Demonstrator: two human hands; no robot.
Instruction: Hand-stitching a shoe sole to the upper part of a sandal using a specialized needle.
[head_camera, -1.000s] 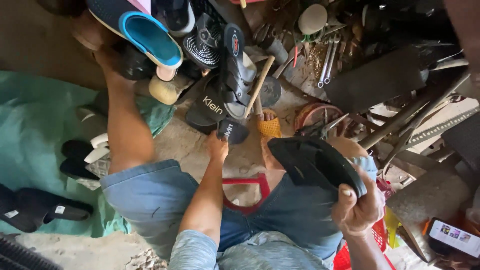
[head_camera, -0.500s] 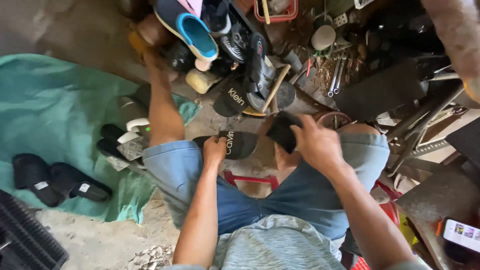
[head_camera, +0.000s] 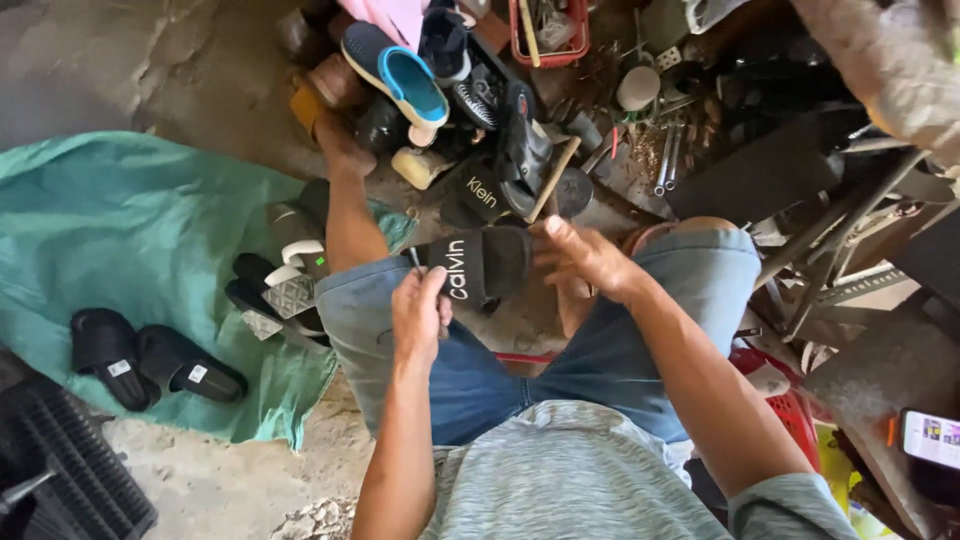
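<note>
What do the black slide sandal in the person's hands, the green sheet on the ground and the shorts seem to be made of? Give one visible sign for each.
Black slide sandal: probably moulded rubber or foam, matte; its thick strap holds a smooth curve.
Green sheet: woven cloth or thin tarpaulin, dull; it lies in soft wrinkles.
Shorts: likely denim, with faded blue weave and a stitched hem.

A rough concrete floor (head_camera: 150, 70) carries everything. At the left of the frame a green cloth (head_camera: 120, 230) is spread on it, with a pair of black slides (head_camera: 150, 365) at lower left. A heap of shoes (head_camera: 440, 90) and scattered metal tools (head_camera: 660, 150) lie along the top
</note>
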